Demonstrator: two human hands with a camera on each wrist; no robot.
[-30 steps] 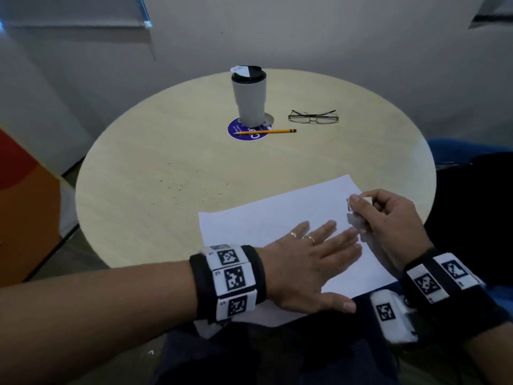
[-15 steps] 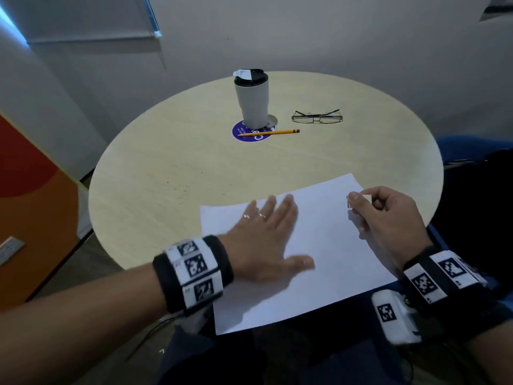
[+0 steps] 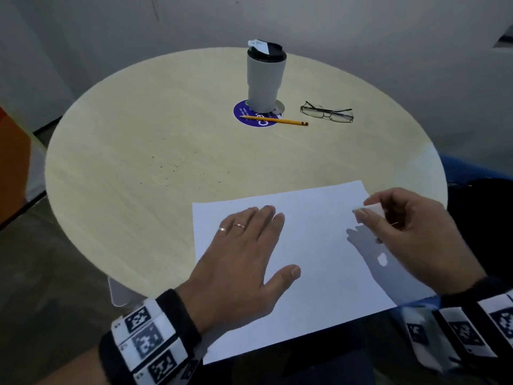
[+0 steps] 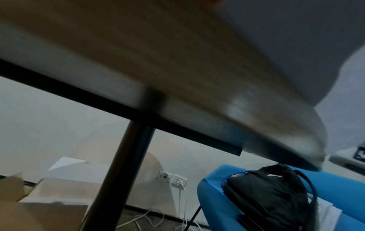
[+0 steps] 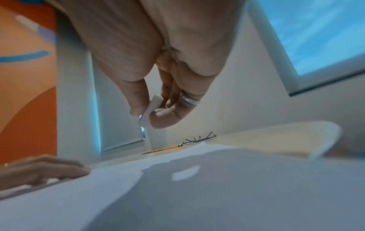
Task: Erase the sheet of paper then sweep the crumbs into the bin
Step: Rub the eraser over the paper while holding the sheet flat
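Note:
A white sheet of paper [image 3: 319,245] lies at the near edge of the round wooden table [image 3: 138,190], its near end hanging over the rim. My left hand [image 3: 249,245] lies flat on the sheet's left half, fingers straight. My right hand [image 3: 369,213] hovers over the sheet's right edge and pinches a small white eraser [image 3: 372,210] between thumb and fingers. In the right wrist view that eraser [image 5: 151,107] sits above the paper [image 5: 197,187], clear of it. Dark eraser crumbs [image 3: 173,165] are scattered on the table left of the sheet.
At the back of the table stand a grey lidded cup [image 3: 265,79] on a purple coaster [image 3: 256,118], a yellow pencil [image 3: 277,121] and glasses [image 3: 327,113]. Under the table are a black leg [image 4: 122,171], a blue chair [image 4: 335,187] with a black backpack [image 4: 272,195], and cardboard boxes [image 4: 39,211].
My left hand has slid leftward across the sheet, from its right part to its left half. The right hand has kept the eraser at the sheet's right edge.

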